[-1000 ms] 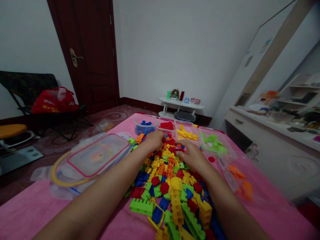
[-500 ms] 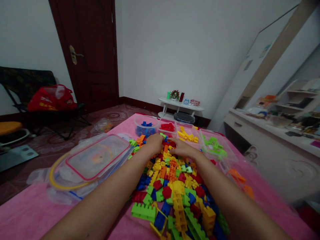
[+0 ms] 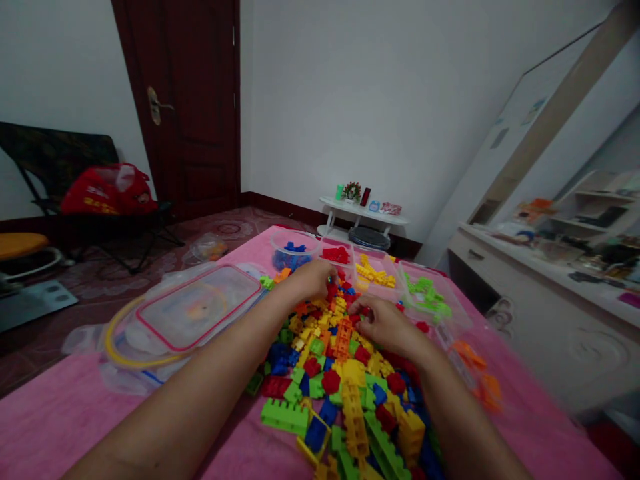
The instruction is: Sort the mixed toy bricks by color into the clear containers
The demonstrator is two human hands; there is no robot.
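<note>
A heap of coloured plastic building blocks [image 3: 345, 380] lies on the pink cloth [image 3: 60, 427] in front of me. My left hand [image 3: 307, 280] reaches to the far end of the heap, by the clear tub of red blocks [image 3: 336, 254], with its fingers curled down over blocks; what they hold is hidden. My right hand [image 3: 383, 325] rests on the heap a little nearer, with its fingertips pinched on something small and red. Behind stand tubs of blue blocks [image 3: 293, 249], yellow blocks [image 3: 373, 269] and green blocks [image 3: 425, 293].
Clear lids with pink and yellow rims [image 3: 195, 313] are stacked left of the heap. Orange blocks [image 3: 477, 373] lie in a clear tub at the right. A white dresser [image 3: 545, 300] stands to the right, a low white table [image 3: 363, 213] behind, and a folding chair with a red bag [image 3: 105, 193] at left.
My right hand has drawn back from the far end of the heap toward me and pinched its fingers. My left hand has stayed near the red tub.
</note>
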